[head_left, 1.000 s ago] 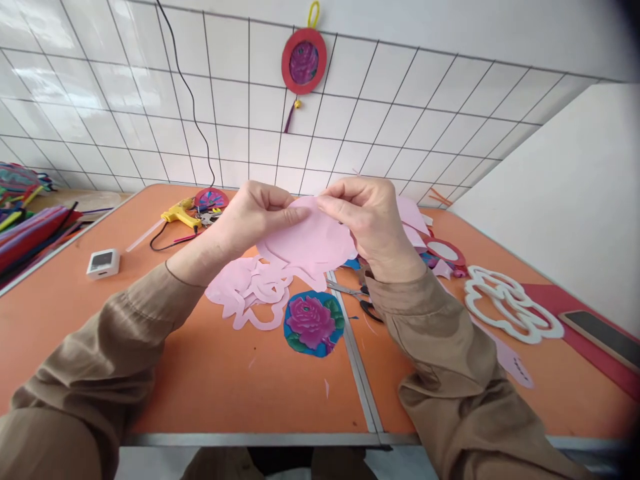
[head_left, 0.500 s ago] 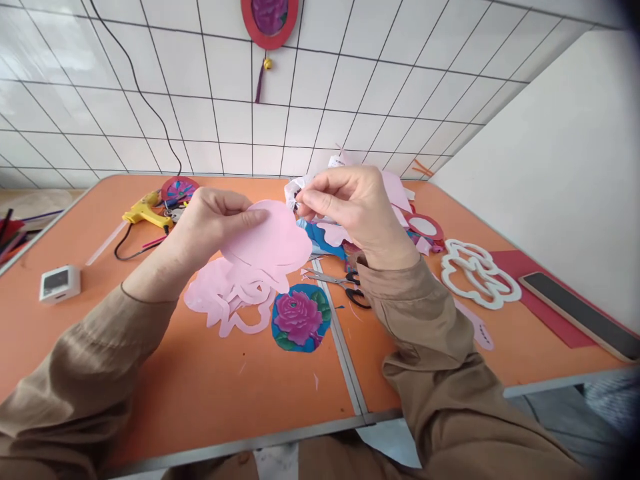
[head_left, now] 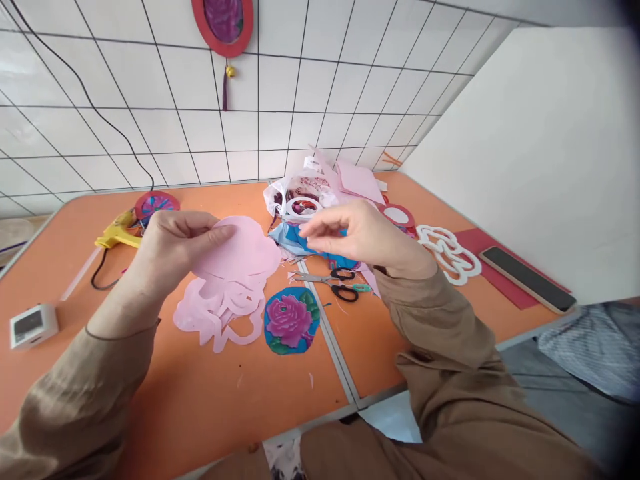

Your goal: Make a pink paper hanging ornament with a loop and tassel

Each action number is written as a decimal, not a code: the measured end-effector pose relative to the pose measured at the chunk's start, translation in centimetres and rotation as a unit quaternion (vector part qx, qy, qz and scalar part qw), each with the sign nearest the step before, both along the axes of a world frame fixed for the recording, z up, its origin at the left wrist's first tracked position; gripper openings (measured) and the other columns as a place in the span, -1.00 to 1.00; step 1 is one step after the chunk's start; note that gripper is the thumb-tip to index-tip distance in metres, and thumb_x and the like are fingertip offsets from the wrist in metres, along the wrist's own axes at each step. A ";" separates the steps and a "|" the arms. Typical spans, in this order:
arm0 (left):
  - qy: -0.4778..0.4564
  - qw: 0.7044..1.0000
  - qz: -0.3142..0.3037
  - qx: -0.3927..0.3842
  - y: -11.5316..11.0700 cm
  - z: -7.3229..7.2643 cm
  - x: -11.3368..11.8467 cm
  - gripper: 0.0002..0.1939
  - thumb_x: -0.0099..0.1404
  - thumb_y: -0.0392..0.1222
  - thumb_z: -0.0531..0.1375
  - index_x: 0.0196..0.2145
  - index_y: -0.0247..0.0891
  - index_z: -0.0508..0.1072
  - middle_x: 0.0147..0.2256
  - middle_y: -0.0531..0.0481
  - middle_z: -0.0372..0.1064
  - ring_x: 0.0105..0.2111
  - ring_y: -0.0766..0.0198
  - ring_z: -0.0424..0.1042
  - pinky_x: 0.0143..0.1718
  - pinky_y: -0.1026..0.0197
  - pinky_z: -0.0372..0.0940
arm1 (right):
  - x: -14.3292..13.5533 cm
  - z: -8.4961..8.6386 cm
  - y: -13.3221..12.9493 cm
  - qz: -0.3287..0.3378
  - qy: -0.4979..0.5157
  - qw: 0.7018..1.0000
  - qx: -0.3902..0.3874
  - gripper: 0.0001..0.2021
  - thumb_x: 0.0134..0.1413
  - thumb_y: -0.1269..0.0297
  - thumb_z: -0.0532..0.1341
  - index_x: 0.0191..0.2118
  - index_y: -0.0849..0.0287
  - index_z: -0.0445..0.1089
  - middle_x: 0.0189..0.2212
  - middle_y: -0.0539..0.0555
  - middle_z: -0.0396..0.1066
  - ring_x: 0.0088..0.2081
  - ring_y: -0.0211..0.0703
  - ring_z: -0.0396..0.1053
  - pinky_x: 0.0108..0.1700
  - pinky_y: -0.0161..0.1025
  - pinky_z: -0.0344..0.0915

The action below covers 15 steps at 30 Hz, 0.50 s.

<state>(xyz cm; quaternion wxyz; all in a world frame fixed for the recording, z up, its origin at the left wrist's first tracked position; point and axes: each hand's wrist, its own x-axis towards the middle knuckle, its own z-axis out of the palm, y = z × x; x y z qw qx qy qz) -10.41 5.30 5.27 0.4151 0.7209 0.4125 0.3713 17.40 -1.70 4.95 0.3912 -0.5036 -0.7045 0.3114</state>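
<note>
Pinched between the thumb and fingers of my left hand [head_left: 180, 243] is a pink scalloped sheet [head_left: 245, 247], held above the table. My right hand [head_left: 350, 233] hovers to its right with fingers slightly parted and nothing visible in them. Under the sheet lie pink cut-out pieces [head_left: 200, 317] in a loose heap. A round flower-print fabric piece [head_left: 291, 320] rests beside them. Black-handled scissors [head_left: 330, 280] lie below my right hand.
Behind are a plastic bag [head_left: 280, 193], pink sheets [head_left: 357, 180] and blue fabric. A yellow glue gun [head_left: 117, 231] and a white device [head_left: 34, 325] sit left. White cut-outs [head_left: 450, 253] and a phone [head_left: 527, 279] on red sheets are at right.
The view has shifted, so the table appears turned. My right hand's fingers have loosened from a pinch, and the pink sheet stays in my left hand.
</note>
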 end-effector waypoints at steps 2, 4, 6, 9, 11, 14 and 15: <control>-0.006 1.000 0.011 -0.014 0.0 -0.1 0.1 -0.74 0.12 -0.04 0.42 -0.57 -0.23 0.57 -0.60 0.04 0.30 -0.56 0.33 0.21 -0.59 0.26 0.04 | 2.0 -1.9 -1.0 -0.017 -0.094 0.994 -0.049 -0.92 0.07 0.32 0.34 -0.32 0.09 0.63 -0.46 -0.01 0.59 -0.48 -0.19 0.47 -0.41 -0.24 0.38; -0.013 0.999 0.005 -0.038 0.0 -0.3 0.3 -0.75 0.13 -0.05 0.42 -0.56 -0.26 0.60 -0.60 0.04 0.31 -0.56 0.34 0.21 -0.58 0.27 0.05 | 3.7 -3.8 -2.1 -0.022 -0.199 0.977 -0.074 -0.81 0.10 0.43 0.26 -0.26 0.09 0.63 -0.40 0.01 0.61 -0.45 -0.18 0.47 -0.38 -0.23 0.35; -0.017 0.998 -0.005 -0.064 0.0 -0.5 0.6 -0.76 0.12 -0.07 0.43 -0.57 -0.27 0.60 -0.61 0.04 0.33 -0.57 0.34 0.22 -0.59 0.27 0.05 | 4.7 -5.5 -3.3 -0.021 -0.313 0.947 -0.073 -0.77 0.10 0.47 0.28 -0.17 0.11 0.64 -0.30 0.08 0.61 -0.31 -0.09 0.52 -0.30 -0.20 0.32; -0.026 0.995 -0.018 -0.093 -0.2 -0.8 1.2 -0.75 0.09 -0.08 0.45 -0.61 -0.24 0.58 -0.65 0.07 0.31 -0.61 0.36 0.20 -0.61 0.27 0.02 | 4.8 -7.4 -4.6 0.007 -0.426 0.901 -0.076 -0.67 0.22 0.48 0.22 0.03 0.13 0.60 -0.17 0.18 0.56 -0.13 0.04 0.52 -0.21 -0.15 0.32; -0.036 0.992 -0.029 -0.116 -0.5 -0.9 1.7 -0.74 0.07 -0.08 0.47 -0.63 -0.22 0.56 -0.66 0.10 0.29 -0.63 0.38 0.16 -0.62 0.27 -0.01 | 4.5 -8.3 -5.0 0.010 -0.461 0.885 -0.069 -0.64 0.26 0.46 0.21 0.11 0.14 0.56 -0.13 0.21 0.53 -0.10 0.08 0.51 -0.18 -0.13 0.32; -0.045 0.987 -0.040 -0.149 -0.8 -1.4 2.3 -0.67 0.04 -0.05 0.48 -0.68 -0.24 0.51 -0.68 0.11 0.24 -0.64 0.42 0.11 -0.63 0.29 -0.03 | 4.2 -9.1 -4.8 0.006 -0.486 0.872 -0.061 -0.59 0.27 0.46 0.19 0.19 0.13 0.51 -0.10 0.21 0.51 -0.10 0.08 0.51 -0.17 -0.13 0.32; -0.050 0.987 -0.034 -0.151 -0.8 -1.6 2.4 -0.65 0.03 -0.04 0.48 -0.68 -0.25 0.49 -0.68 0.11 0.23 -0.65 0.43 0.11 -0.64 0.30 -0.04 | 4.2 -9.1 -4.7 0.007 -0.490 0.869 -0.062 -0.57 0.27 0.48 0.18 0.20 0.13 0.51 -0.10 0.22 0.51 -0.09 0.08 0.51 -0.17 -0.13 0.33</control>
